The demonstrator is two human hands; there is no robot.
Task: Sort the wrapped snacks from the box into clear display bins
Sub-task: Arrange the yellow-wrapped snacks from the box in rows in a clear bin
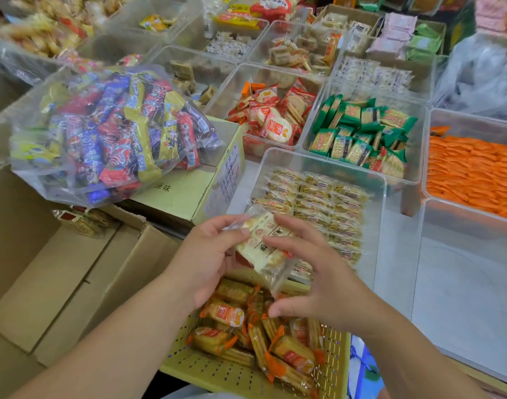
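Observation:
A pale wrapped cracker packet (261,246) is held in the air between both hands, above a yellow perforated basket (217,370) of orange-wrapped crackers (292,355). My left hand (209,254) pinches the packet's upper left edge. My right hand (324,277) has its fingers spread over the packet's right side, thumb below it. Just beyond the packet stands a clear bin (376,185) holding neat rows of small wrapped snacks (318,203).
Clear bins behind hold red-and-white crackers (272,116), green packets (361,131) and orange packets (471,171). An empty clear bin (465,283) sits at right. A bag of mixed colourful bars (114,133) lies on a carton (183,194). Open cardboard boxes (59,269) stand at left.

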